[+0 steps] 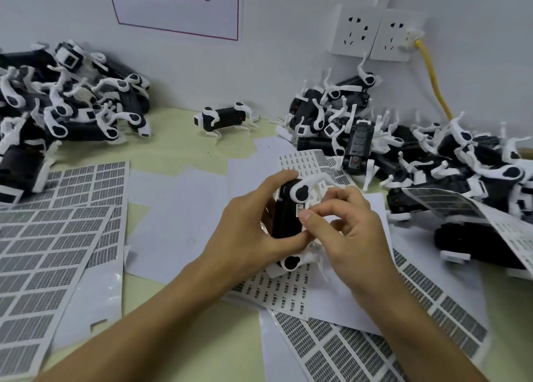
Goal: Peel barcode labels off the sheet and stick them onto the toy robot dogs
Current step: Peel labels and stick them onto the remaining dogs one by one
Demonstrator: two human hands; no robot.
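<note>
Item held: one toy robot dog (284, 217), black body with white legs, lifted above the papers at the middle of the table (178, 147), lengthwise away from the person. A small white barcode label (300, 207) lies on its right flank.

Left hand (253, 223): fingers curled round the dog's body from the left, thumb along the lower edge, forefinger over the top end.

Right hand (346, 225): fingers bent, narrow pinch; thumb tip and forefinger press on the label. Whether the label is fully stuck down cannot be told.

Label sheets: several, overlapping. At least two on the left (54, 237), one under the hands with small printed labels (277, 289), one at lower right (360, 350), one draped over the right heap (450, 205). Exact count unclear.

Other dogs: one standing alone near the wall (223, 119); one heap at far left (63, 101); one heap at right (403, 150). Too tangled to count.

Wall: two white sockets (375, 33), one yellow cable (432, 78) plugged in, one red-bordered sign (176, 3).
</note>
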